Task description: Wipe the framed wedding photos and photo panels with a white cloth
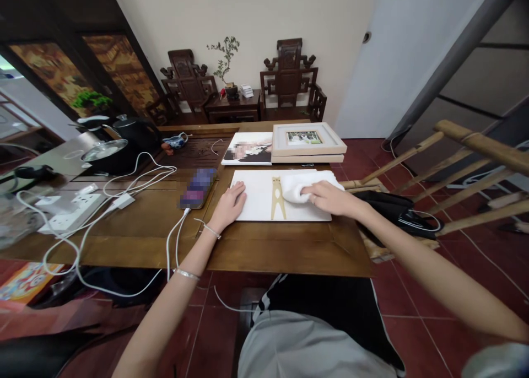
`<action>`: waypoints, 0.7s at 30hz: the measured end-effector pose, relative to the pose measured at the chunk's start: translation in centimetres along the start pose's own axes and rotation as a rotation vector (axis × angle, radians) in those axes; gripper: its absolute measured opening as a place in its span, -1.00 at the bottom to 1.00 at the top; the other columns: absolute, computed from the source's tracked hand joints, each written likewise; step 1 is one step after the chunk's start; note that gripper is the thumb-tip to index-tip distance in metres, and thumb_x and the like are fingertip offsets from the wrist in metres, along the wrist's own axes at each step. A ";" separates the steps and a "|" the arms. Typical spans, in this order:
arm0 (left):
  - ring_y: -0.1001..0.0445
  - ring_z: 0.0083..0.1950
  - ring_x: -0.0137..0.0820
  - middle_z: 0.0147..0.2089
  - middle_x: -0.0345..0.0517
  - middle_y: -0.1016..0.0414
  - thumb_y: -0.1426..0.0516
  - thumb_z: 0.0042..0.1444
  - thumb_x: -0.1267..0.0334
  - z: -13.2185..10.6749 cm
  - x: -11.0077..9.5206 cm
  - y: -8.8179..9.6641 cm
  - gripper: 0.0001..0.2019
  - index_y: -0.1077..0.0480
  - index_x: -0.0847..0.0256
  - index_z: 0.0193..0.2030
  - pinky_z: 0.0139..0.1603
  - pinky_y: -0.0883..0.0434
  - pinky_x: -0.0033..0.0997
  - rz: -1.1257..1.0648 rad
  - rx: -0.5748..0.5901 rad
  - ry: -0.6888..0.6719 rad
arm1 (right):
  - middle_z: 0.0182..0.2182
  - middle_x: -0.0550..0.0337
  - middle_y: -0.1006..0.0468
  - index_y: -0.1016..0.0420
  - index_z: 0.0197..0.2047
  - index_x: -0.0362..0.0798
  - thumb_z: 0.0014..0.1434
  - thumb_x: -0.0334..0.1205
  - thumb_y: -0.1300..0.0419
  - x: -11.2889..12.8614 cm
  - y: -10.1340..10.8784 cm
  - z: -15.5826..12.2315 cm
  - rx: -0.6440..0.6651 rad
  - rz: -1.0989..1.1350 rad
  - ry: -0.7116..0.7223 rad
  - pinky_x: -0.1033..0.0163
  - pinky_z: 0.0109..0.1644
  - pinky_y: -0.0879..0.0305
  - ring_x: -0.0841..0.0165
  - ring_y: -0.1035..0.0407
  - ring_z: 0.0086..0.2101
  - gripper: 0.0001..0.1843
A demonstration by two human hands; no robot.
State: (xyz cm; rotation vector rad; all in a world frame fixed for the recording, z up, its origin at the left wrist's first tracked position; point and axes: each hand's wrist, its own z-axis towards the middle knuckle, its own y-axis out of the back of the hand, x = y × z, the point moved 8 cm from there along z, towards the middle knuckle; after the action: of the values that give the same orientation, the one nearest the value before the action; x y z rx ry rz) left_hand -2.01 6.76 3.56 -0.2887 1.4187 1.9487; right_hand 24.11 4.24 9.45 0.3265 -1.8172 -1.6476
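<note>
A flat white panel lies on the wooden table near its front edge, with a tan, long-legged animal figure upright at its middle. I cannot tell whether the figure is printed or a separate piece. My right hand is closed on a bunched white cloth, which rests on the panel's right half and covers part of it. At the panel's left edge my left hand lies with fingers stretched out, touching the panel and holding nothing.
Behind the panel are a picture print and stacked light wood frames. A phone charges to the left, near a power strip and looping white cables. A pot and kettle stand farther left. A bamboo chair is at right.
</note>
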 end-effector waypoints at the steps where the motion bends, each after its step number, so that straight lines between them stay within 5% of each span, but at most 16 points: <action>1: -0.27 0.40 -0.10 0.32 0.12 -0.38 0.02 0.29 0.06 0.0 0.0 0.0 -0.56 -0.47 0.22 0.15 0.44 -0.13 0.05 0.001 0.001 0.002 | -0.10 0.02 -0.63 -0.59 -0.02 -0.07 0.16 -0.42 0.06 -0.7 0.5 1.2 0.003 0.021 0.010 0.14 0.03 -0.28 0.15 -0.46 -0.10 -0.54; 6: -0.27 0.40 -0.10 0.32 0.13 -0.39 0.01 0.29 0.05 0.0 0.1 0.1 -0.55 -0.48 0.23 0.14 0.45 -0.11 0.03 -0.011 0.001 0.007 | 0.09 0.05 -0.57 -0.60 0.02 -0.06 0.14 -0.40 0.04 -3.0 2.3 6.1 0.015 0.077 0.015 0.11 0.13 -0.24 0.12 -0.40 0.03 -0.51; 11: -0.27 0.40 -0.08 0.31 0.13 -0.39 0.00 0.29 0.02 0.1 0.2 0.1 -0.54 -0.48 0.23 0.14 0.45 -0.11 0.02 -0.021 0.005 0.009 | 0.14 -0.02 -0.53 -0.55 0.12 -0.13 0.14 -0.41 0.02 -4.1 3.0 7.8 -0.031 0.041 -0.091 0.02 0.20 -0.21 0.05 -0.37 0.09 -0.46; 17: -0.25 0.41 -0.12 0.33 0.11 -0.37 0.02 0.30 0.09 0.0 -0.1 0.0 -0.56 -0.45 0.25 0.17 0.45 -0.12 0.02 0.028 0.025 0.006 | 0.02 -0.05 -0.60 -0.57 0.06 -0.13 0.17 -0.43 0.06 -2.9 0.7 5.4 -0.043 -0.013 -0.030 0.06 0.14 -0.28 0.09 -0.43 0.04 -0.50; 21: -0.25 0.42 -0.12 0.34 0.17 -0.35 0.03 0.30 0.13 0.0 -0.1 -0.1 -0.55 -0.44 0.31 0.18 0.45 -0.11 -0.01 0.059 0.028 0.012 | 0.10 -0.16 -0.53 -0.54 0.05 -0.13 0.19 -0.43 0.07 -0.3 -1.7 1.6 -0.050 -0.086 0.034 -0.21 0.23 -0.19 0.01 -0.34 0.16 -0.53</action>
State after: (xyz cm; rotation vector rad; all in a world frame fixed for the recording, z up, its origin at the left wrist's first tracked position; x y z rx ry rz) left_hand -1.86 6.75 3.55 -0.2482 1.4764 1.9750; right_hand 23.01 5.37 7.74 0.4135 -1.7555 -1.7324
